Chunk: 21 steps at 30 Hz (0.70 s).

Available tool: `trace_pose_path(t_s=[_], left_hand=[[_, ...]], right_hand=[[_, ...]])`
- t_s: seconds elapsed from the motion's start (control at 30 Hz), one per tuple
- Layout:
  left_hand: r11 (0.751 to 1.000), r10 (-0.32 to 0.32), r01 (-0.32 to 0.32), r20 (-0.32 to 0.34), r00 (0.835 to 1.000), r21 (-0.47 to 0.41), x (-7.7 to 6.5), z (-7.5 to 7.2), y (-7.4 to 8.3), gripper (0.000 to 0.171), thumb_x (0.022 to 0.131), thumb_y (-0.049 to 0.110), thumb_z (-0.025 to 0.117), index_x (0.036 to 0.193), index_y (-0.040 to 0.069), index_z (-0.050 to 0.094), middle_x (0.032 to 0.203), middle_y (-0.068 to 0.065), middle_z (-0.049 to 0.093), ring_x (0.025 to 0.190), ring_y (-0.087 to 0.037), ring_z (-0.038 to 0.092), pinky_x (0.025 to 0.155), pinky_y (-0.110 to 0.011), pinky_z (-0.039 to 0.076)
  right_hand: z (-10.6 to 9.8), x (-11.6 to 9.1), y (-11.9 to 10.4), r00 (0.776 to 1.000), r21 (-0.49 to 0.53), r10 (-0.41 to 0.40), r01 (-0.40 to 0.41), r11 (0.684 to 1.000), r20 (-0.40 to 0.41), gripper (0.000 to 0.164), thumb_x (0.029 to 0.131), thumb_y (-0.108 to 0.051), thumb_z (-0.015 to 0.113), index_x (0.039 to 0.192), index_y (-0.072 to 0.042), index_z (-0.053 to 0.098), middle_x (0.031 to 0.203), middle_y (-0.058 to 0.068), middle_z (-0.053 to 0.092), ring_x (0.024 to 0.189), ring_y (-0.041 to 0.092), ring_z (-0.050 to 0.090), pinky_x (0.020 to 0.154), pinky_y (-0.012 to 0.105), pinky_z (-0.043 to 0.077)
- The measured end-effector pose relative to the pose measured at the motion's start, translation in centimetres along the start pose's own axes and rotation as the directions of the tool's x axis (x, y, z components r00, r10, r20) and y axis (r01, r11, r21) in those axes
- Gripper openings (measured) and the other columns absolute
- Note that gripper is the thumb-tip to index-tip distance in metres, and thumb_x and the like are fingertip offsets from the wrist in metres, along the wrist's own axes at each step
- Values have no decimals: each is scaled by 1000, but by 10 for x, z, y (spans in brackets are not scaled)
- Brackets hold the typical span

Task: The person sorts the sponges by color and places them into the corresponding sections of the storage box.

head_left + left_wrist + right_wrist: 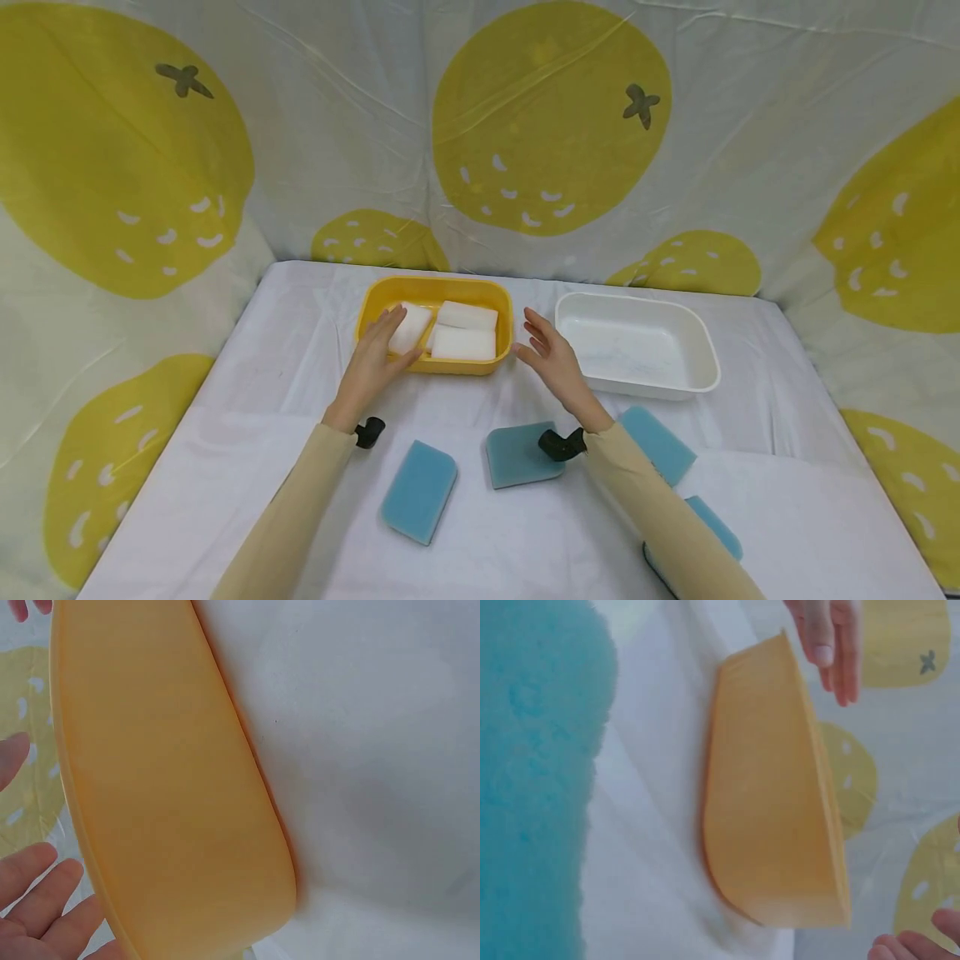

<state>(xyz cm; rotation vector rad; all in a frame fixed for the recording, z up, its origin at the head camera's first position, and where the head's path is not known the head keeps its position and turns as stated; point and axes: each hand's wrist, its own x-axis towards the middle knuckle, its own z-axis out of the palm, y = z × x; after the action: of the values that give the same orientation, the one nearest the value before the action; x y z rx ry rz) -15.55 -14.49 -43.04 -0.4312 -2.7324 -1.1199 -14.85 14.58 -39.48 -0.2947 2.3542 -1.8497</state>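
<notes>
My left hand [375, 362] hovers over the left front corner of a yellow plastic basin [457, 367], fingers loosely extended and holding nothing. Whether it touches the rim I cannot tell. Inside the basin lie several white rectangular sponge-like blocks [465, 343]; my left fingers partly cover the leftmost. My right hand [555, 362] is just off the basin's right side, between it and a white basin [630, 342], fingers relaxed and spread with nothing in them. In the right wrist view, the yellow basin [772, 787] stands between the left hand [832, 645] and the right fingertips [915, 946].
Several blue sponges lie on the white-covered table: one at left front [418, 492], one near the middle [517, 457], others by the right sleeve [658, 444], partly hidden by it. A lemon-print cloth [360, 125] hangs behind and at both sides.
</notes>
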Motion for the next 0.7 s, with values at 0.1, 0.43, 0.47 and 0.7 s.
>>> trace_pose_path(t_s=[0.1,0.43,0.47,0.7], left_hand=[[999,39,-39,-10,999,1,-4,-1,0,72,87,21,73,145,-3,37,150,-18,34,139,-38,24,113,-49,16],[992,125,-125,-35,992,-18,-19,-6,7,73,84,18,75,145,-1,39,151,-14,33,140,-36,23,113,-53,11],[991,130,-131,-33,991,-17,-21,-6,8,73,84,18,75,145,0,38,151,-13,33,140,-35,22,113,-53,11],[990,137,-137,-23,990,-35,-36,-12,16,76,86,21,74,147,2,34,154,-9,27,143,-28,16,114,-53,8]], right_hand=[[-10,-2,6,999,3,-32,32,999,-13,65,95,-12,61,149,1,27,154,15,26,139,28,28,112,38,25],[-48,-22,2,984,18,-154,156,988,-91,60,96,-6,57,148,2,28,152,16,29,138,30,28,112,41,24],[-52,-24,1,982,17,-160,163,987,-101,60,96,-5,57,148,3,28,152,16,30,138,30,28,112,41,24],[-76,-35,-3,968,-4,-171,173,985,-184,58,96,-5,56,147,2,30,150,16,33,137,33,30,111,37,27]])
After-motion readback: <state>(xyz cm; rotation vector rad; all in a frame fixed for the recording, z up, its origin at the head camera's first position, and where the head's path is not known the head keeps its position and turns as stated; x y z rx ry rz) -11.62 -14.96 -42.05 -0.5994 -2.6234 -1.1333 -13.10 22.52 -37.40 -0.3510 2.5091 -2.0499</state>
